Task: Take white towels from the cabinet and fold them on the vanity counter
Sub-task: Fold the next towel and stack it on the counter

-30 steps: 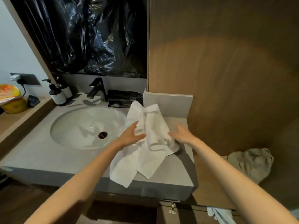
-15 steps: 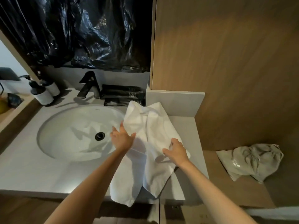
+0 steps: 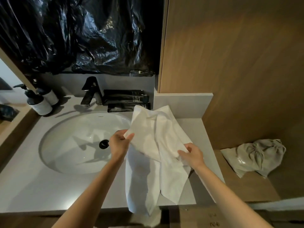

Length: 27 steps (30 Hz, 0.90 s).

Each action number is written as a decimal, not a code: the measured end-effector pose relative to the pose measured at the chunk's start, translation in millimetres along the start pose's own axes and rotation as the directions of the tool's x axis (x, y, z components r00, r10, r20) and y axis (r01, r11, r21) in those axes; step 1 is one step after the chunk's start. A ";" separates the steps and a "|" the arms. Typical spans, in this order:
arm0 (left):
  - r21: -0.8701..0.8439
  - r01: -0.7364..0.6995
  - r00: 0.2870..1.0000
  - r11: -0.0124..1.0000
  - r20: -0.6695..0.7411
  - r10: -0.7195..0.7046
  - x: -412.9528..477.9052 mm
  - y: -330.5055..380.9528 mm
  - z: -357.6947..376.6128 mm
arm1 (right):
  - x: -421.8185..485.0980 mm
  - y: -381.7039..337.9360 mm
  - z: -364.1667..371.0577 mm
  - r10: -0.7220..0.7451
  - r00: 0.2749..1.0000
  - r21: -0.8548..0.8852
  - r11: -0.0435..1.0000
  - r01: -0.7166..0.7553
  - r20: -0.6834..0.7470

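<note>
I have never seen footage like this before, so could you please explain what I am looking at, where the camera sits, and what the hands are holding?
There is no machine here: a person wears a wide-angle camera on the head, looking forward and down, so the two bare arms reach in from below. The left hand and the right hand each pinch the same white towel. It lies partly unfolded on the grey counter, right of the sink, with its lower end hanging over the front edge. Behind the sink stand a black tap, two pump bottles and dark tubes. A grey cloth bag lies on the lower wooden shelf to the right.
</note>
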<state>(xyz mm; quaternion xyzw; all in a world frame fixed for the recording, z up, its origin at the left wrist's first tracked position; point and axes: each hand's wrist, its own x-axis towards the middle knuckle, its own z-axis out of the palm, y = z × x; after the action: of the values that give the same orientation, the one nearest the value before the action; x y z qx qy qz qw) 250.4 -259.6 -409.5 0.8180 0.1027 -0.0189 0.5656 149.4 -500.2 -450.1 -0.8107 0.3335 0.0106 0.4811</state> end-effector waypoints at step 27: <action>-0.357 0.061 0.852 0.932 0.505 0.137 -60.6 111.0 -15.8 | -91.5 -136.8 -18.1 -0.650 0.753 -0.059 0.759 0.648 -0.100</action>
<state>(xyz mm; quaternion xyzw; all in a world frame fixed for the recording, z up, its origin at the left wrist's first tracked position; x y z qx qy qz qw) 210.8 -291.4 -292.6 0.6663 -0.0694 -0.2095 0.7123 148.2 -422.9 -303.6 -0.8802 0.0586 -0.1998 0.4264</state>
